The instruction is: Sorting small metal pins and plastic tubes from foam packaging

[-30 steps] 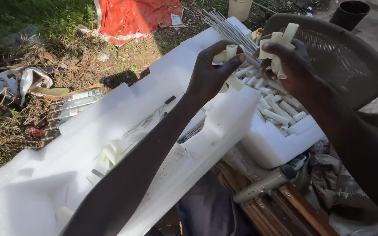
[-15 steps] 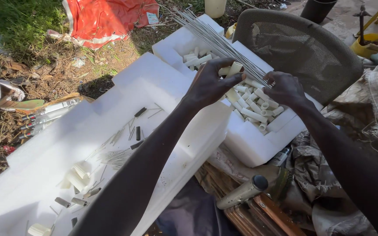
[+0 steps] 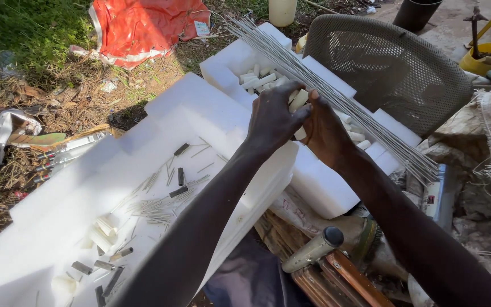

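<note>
Fingertips of both hands are mostly hidden from us, curled inward where the two hands meet, so we cannot make out exactly how many pale tubes (image 3: 299, 101) they pinch. Our left hand (image 3: 273, 120) and right hand (image 3: 324, 132) press together knuckle to knuckle, fingers narrow and closed on the short cream tubes; one tube end pokes up between the thumbs, another shows below at the palms. The hands hover over the smaller foam tray (image 3: 319, 187), whose inside they partly block; more tubes lie in it beyond the fingers. Long thin rods (image 3: 336, 96) run slantwise across that tray, passing just behind the right hand. Our forearms cover part of the big foam tray (image 3: 86, 187), where small metal bits (image 3: 166, 199) lie scattered.
</note>
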